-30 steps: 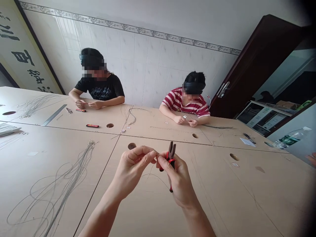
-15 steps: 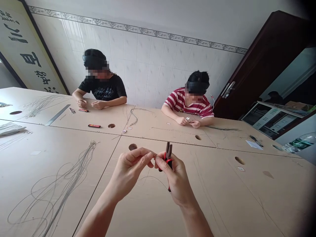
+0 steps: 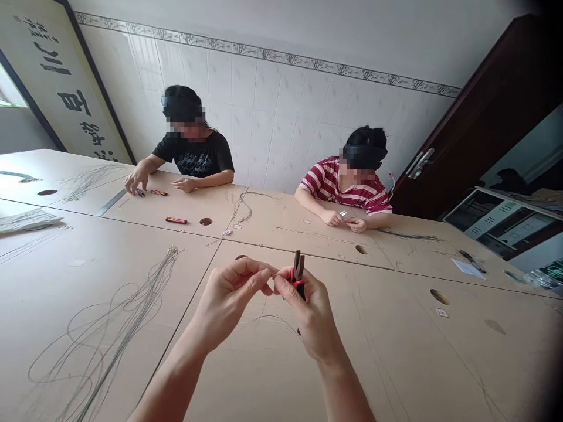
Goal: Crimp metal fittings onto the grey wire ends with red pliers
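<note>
My left hand (image 3: 235, 299) pinches thumb against index finger on the end of a thin dark cord (image 3: 272, 317), its tip mostly hidden by the fingers. Close beside it, my right hand (image 3: 310, 308) holds red-and-black pliers (image 3: 299, 269) in the palm, jaws pointing up and slightly apart. The right thumb and forefinger also meet at the cord's end, nearly touching the left fingertips. Below the hands the cord curves over the table. A bundle of grey cords (image 3: 136, 310) with small metal ends lies to the left.
Across the joined tables (image 3: 246, 375) sit a person in black (image 3: 197, 158) and a person in striped red (image 3: 336, 176). Cutter knives (image 3: 176, 220), a steel ruler (image 3: 109, 202), more cords (image 3: 409, 235) and a bottle (image 3: 543, 276) lie about. Round holes (image 3: 440, 296) pierce the tabletop.
The view has swung slightly left. My hands stay together, with the fingertips a little closer. The person in black has reached a hand out to a small tool on the table.
</note>
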`<state>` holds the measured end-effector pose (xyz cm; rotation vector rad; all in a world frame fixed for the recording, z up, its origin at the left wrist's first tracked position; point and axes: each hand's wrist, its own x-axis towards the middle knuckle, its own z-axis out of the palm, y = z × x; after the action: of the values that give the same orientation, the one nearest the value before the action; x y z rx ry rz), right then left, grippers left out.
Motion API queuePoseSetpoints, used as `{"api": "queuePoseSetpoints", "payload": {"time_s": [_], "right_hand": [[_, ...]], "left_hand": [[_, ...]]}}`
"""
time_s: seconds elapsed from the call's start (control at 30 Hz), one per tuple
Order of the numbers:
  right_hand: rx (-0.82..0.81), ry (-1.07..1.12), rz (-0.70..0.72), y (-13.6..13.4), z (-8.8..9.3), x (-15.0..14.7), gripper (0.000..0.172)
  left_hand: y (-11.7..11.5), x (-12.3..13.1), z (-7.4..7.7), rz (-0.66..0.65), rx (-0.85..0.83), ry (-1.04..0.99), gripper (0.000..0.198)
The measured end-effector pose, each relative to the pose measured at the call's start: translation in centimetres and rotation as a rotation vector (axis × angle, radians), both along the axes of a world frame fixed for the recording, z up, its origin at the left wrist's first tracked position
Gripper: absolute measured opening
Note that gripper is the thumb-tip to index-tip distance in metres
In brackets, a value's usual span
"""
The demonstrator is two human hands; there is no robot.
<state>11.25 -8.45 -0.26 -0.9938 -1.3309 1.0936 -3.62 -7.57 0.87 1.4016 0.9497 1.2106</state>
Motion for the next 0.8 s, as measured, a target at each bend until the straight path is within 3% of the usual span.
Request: {"api": "queuePoseSetpoints", "payload": {"time_s": [0.4,0.6,0.8], "right_hand": [[0.021,-0.108,-0.037,-0.2,-1.0,0.7,0.017],[0.044,-0.132,-0.057,0.0,-1.3,0.8,0.017],[0.038,-0.184,-0.053,-0.1,-1.1,1.3,0.016]], "left_hand": [[-0.6,0.6,-0.3,0.137,0.091,0.335,0.023],[-0.9,1.1,-0.5,0.124,0.143,0.432,0.023],[-0.5,1.0,-0.7,0.107,0.339,0.539,0.02]]}}
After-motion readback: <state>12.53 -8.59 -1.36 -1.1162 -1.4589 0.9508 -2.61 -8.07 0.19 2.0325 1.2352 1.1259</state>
